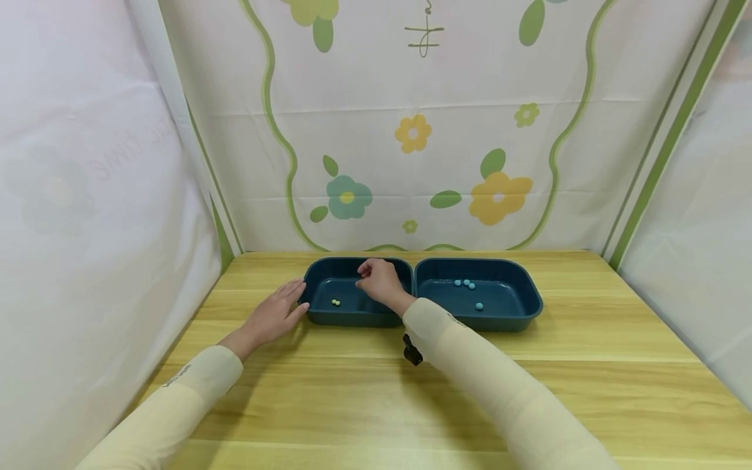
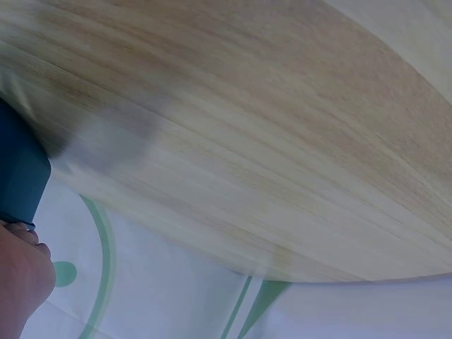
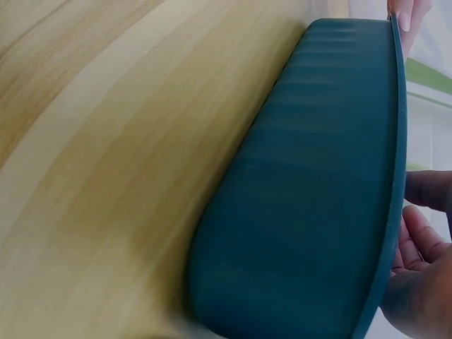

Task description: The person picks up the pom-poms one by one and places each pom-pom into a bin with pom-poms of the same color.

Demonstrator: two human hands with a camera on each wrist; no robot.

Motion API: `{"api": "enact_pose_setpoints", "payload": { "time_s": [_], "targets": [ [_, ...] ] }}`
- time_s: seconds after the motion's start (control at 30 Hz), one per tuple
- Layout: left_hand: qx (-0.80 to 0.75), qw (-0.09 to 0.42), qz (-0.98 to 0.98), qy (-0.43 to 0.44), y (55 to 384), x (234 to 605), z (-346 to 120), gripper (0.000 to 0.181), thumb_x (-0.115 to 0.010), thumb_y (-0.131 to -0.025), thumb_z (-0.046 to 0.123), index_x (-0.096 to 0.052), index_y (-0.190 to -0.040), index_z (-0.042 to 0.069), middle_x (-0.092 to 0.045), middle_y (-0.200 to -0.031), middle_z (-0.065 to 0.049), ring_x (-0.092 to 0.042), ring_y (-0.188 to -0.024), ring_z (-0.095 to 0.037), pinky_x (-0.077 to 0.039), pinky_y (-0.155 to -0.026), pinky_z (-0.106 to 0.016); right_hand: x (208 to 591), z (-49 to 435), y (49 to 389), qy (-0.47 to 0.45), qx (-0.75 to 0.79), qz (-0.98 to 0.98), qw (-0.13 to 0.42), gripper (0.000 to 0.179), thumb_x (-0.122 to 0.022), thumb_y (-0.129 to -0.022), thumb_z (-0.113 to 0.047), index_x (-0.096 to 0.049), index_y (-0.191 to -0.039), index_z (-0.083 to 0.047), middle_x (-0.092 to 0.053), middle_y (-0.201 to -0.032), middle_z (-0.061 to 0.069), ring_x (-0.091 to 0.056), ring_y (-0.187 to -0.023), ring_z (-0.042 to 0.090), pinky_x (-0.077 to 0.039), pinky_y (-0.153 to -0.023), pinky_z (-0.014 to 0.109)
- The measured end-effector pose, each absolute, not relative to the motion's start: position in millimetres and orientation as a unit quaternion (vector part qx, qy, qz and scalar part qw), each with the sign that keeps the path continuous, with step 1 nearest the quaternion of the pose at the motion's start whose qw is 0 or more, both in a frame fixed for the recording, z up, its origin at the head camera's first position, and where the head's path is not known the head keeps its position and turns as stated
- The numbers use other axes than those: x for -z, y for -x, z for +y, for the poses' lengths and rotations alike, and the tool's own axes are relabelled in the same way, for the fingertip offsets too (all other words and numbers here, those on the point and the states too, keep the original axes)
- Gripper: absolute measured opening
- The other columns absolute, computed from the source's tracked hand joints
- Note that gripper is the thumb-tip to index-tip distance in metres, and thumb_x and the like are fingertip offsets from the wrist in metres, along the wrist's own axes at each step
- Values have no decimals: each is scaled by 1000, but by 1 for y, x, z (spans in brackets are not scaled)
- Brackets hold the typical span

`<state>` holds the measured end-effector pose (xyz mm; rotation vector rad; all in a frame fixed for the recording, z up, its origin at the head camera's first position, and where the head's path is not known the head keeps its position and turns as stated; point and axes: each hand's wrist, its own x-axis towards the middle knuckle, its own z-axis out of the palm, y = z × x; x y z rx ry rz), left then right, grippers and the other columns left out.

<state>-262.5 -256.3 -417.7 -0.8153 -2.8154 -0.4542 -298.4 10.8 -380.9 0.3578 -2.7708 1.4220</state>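
Observation:
Two dark teal trays stand end to end on the table. Against the outer end of the left tray (image 1: 352,318) my left hand (image 1: 273,318) rests, its fingers fairly straight along the rim. My right hand (image 1: 380,282) is over that same tray near its right end, fingers bent. Whether its fingertips pinch anything is hidden in the head and right wrist views. Two small yellow balls (image 1: 336,303) lie together on the left tray's floor. Several light blue balls (image 1: 467,282) lie in the right tray (image 1: 499,324), one (image 1: 479,306) nearer the front.
The wooden table (image 1: 329,405) extends in front of the trays and to both sides. A flowered cloth wall (image 1: 364,150) rises behind, with white cloth at left and right. A black object (image 1: 412,350) hangs under the right wrist.

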Motion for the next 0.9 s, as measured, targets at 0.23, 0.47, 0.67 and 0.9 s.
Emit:
{"api": "enact_pose_setpoints", "payload": {
  "time_s": [0.23, 0.47, 0.67, 0.9],
  "targets": [
    [155, 87, -946, 273, 262, 417, -256, 59, -46, -104, 31, -36, -144, -11, -32, -151, -25, -28, -139, -41, -22, -113, -53, 380, 12, 297, -117, -454, -883, 2, 23, -71, -88, -5, -65, -110, 0, -60, -95, 4, -60, -87, 20, -53, -77, 34],
    [156, 84, -946, 271, 260, 415, -256, 59, -45, -104, 32, -36, -144, -11, -32, -151, -26, -28, -139, -42, -22, -113, -53, 378, 14, 293, -127, -443, -888, -4, 24, -71, -89, -7, -65, -111, 0, -60, -95, 4, -58, -86, 19, -52, -77, 34],
    [158, 83, -946, 272, 260, 414, -256, 60, -45, -104, 33, -37, -144, -11, -33, -151, -25, -29, -139, -42, -23, -112, -54, 371, 19, 289, -156, -423, -893, 7, 23, -72, -88, -9, -66, -109, -1, -62, -96, 4, -59, -88, 19, -52, -81, 35],
    [161, 76, -947, 268, 260, 411, -255, 60, -47, -103, 32, -37, -144, -11, -33, -151, -25, -28, -139, -41, -22, -112, -53, 360, 32, 284, -190, -412, -891, -5, 19, -70, -91, -13, -65, -107, -5, -62, -98, 2, -60, -90, 17, -52, -80, 33]
  ]
}}
